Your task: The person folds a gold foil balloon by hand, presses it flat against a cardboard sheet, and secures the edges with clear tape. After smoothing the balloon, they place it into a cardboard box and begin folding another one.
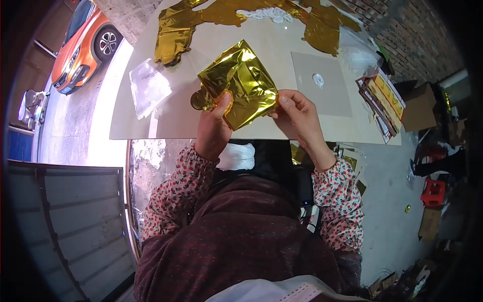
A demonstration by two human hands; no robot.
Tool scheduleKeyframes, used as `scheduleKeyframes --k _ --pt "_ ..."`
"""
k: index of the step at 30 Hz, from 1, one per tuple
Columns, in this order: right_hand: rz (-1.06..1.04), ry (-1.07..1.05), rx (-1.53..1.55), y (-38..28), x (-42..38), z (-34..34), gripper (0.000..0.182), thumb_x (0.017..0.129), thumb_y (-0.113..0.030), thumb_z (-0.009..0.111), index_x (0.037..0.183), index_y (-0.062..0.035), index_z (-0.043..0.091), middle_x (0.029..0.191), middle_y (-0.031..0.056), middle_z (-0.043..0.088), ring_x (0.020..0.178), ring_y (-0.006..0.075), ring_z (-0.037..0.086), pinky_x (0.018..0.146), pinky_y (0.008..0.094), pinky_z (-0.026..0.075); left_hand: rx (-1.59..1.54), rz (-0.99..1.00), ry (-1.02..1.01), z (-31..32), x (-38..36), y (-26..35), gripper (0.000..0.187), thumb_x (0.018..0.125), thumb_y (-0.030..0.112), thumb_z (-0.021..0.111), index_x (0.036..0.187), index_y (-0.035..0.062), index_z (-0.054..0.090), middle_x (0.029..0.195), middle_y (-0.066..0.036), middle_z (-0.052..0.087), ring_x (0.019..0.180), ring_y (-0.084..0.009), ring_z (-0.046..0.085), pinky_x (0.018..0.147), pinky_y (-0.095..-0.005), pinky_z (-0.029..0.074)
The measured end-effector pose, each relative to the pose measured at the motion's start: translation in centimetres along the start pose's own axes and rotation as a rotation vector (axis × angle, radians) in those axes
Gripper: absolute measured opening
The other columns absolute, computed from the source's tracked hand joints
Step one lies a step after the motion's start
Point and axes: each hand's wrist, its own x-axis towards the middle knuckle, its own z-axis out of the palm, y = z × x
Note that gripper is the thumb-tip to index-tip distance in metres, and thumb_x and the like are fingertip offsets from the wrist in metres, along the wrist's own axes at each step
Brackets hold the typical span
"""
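Observation:
A gold foil balloon (244, 83), folded into a shiny square, is held up over the table between both hands. My left hand (214, 123) grips its lower left side, the thumb lying on the front face. A rounded foil tab sticks out beside that thumb. At the right corner, my right hand (299, 113) pinches the foil between thumb and fingers. Flat gold foil balloons (173, 38) lie along the far side of the table, with a pile of white coiled strings or straws (266, 15) among them.
The pale table (201, 132) bears a clear plastic bag (149, 86) at left. On the right are a grey sheet (322, 70) with a white coil (318, 80) and a stack of printed cards (382, 105). A red stool (433, 192) stands on the floor.

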Motion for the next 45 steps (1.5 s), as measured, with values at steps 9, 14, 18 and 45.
scheduleKeyframes --k 9,14,18,45 --pt "0.056 0.058 0.049 -0.1 -0.7 1.2 0.017 0.094 -0.009 0.064 0.105 0.0034 0.065 0.085 0.0084 0.07 0.07 0.0121 0.066 0.063 0.0225 0.054 0.164 0.201 -0.139 0.0 -0.6 -1.1 0.029 0.104 0.02 0.047 0.124 0.0008 0.053 0.121 -0.009 0.06 0.11 -0.0188 0.061 0.094 -0.0332 0.052" --pt "0.125 0.079 0.024 0.1 -1.3 1.2 0.02 0.096 -0.012 0.062 0.106 0.0051 0.065 0.084 0.0076 0.07 0.069 0.0113 0.065 0.063 0.0223 0.053 0.001 0.083 -0.011 0.7 -0.9 -1.0 0.024 0.102 0.013 0.047 0.122 -0.0009 0.052 0.116 -0.007 0.061 0.105 -0.0163 0.062 0.089 -0.0288 0.053" --pt "-0.027 0.09 -0.208 0.0 -0.7 0.2 0.024 0.099 -0.017 0.058 0.108 0.0047 0.065 0.088 0.0052 0.069 0.073 0.0091 0.062 0.066 0.0232 0.051 0.186 0.131 -0.024 0.4 -1.2 -1.4 0.022 0.104 0.011 0.043 0.121 -0.0009 0.051 0.114 -0.006 0.06 0.103 -0.0134 0.062 0.088 -0.0271 0.053" --pt "0.236 -0.109 -0.076 -0.7 2.4 2.5 0.018 0.097 -0.017 0.063 0.093 -0.0005 0.066 0.079 0.0002 0.066 0.066 0.0044 0.058 0.06 0.0209 0.048 0.406 -0.029 -0.061 -4.8 0.3 5.5 0.03 0.098 0.023 0.06 0.113 -0.0039 0.062 0.098 -0.004 0.066 0.089 -0.009 0.061 0.081 -0.0258 0.05"
